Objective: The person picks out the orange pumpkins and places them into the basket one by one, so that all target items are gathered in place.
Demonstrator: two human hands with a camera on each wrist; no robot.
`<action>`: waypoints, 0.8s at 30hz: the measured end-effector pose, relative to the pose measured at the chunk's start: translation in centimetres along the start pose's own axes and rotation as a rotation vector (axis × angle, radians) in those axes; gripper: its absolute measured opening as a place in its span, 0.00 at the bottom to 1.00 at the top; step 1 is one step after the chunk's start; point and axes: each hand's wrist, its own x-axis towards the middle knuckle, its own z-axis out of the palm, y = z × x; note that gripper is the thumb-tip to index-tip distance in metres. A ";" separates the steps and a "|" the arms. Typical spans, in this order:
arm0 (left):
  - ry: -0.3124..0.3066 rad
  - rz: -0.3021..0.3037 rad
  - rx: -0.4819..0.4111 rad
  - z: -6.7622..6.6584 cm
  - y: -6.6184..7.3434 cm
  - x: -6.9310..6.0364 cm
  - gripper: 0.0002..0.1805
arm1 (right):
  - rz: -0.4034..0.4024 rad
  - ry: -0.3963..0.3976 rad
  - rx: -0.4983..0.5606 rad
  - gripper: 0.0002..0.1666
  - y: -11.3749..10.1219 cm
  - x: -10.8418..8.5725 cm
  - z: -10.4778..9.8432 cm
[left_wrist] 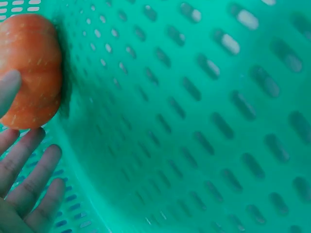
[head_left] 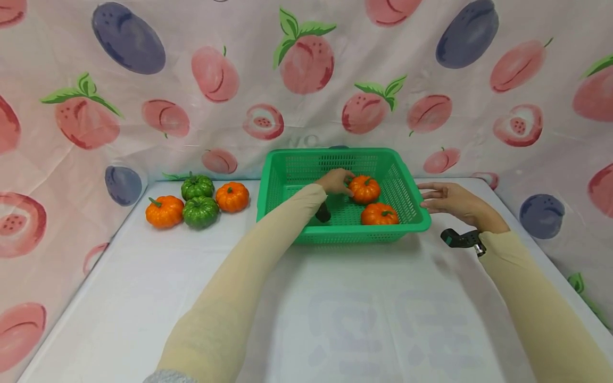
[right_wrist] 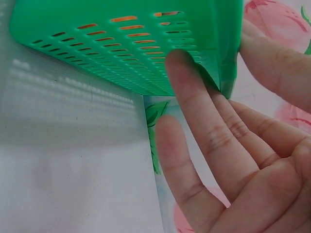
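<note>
Slotted plastic, shiny ribs and matt cloth.
The green basket [head_left: 354,229] looks like smooth moulded plastic, softly glossy along its rim. The orange pumpkins [head_left: 366,190] and green pumpkins [head_left: 200,214] have shiny, ribbed surfaces. The white tabletop [head_left: 143,298] is smooth with a faint sheen; the fruit-print backdrop [head_left: 191,32] is a creased sheet, cloth or plastic unclear. The cream sleeves [head_left: 249,282] are matt, wrinkled cloth, with rougher grey fabric [head_left: 170,377] below the left one. The black wrist device [head_left: 462,238] looks plastic, its fitting [head_left: 480,249] shiny like metal.
</note>
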 end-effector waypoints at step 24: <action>0.020 0.045 -0.306 -1.6 -0.7 -0.9 0.36 | -0.013 -0.024 0.044 0.42 -0.2 -0.1 0.0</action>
